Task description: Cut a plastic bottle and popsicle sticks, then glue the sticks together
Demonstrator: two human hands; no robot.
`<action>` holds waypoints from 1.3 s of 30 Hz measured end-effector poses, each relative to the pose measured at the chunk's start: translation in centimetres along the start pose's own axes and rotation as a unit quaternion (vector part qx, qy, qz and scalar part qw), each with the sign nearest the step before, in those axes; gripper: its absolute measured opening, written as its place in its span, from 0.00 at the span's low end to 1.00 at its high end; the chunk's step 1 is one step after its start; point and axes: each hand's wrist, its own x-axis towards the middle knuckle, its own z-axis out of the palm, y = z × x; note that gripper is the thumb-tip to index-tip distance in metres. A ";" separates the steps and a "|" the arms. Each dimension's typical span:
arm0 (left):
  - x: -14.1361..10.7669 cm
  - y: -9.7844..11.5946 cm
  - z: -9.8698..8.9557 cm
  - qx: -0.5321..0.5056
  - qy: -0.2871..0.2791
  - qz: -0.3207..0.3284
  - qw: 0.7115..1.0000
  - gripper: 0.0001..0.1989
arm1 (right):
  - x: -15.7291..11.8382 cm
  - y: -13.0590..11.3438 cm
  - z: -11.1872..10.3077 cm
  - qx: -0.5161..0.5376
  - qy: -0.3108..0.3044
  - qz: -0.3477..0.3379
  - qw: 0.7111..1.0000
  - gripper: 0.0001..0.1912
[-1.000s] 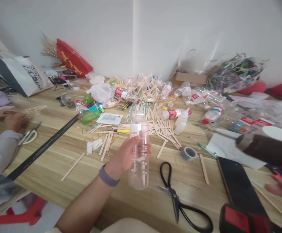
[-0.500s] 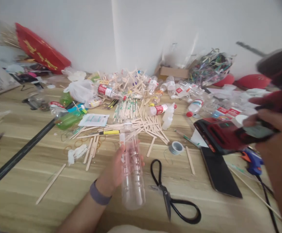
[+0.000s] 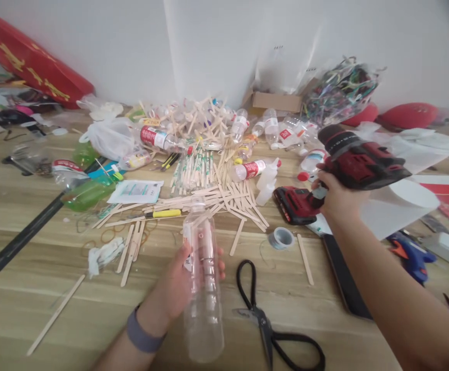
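My left hand is wrapped round a clear plastic bottle, whose neck points away from me and whose base is toward me. Held up on the right is a red and black cordless drill; my right hand grips its handle. The drill's chuck faces left and back, and I cannot make out a bit from this angle. Black-handled scissors lie on the table just right of the bottle. A roll of tape sits beyond them, below the drill's battery.
Wooden craft sticks are scattered mid-table, with a yellow utility knife beside them. Several plastic bottles crowd the back, before a cardboard box. A dark phone and a blue glue gun lie right. A black bar crosses the left.
My right hand has brought the drill left and lower, closer to the middle of the table. The bottle in my left hand has shifted slightly toward me in view.
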 end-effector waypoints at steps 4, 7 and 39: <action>0.1 -0.1 -0.3 0.015 0.005 -0.009 1.000 0.26 | 0.2 0.9 -0.2 -0.064 -0.044 0.010 0.997 0.04; 0.1 -0.1 -0.2 0.023 0.011 -0.013 1.000 0.28 | 0.1 0.7 -0.1 -0.105 -0.072 0.009 0.992 0.04; -0.8 1.1 0.8 0.001 -0.013 0.059 0.998 0.22 | -24.6 -2.1 -8.6 -0.432 -0.459 -0.066 0.773 0.11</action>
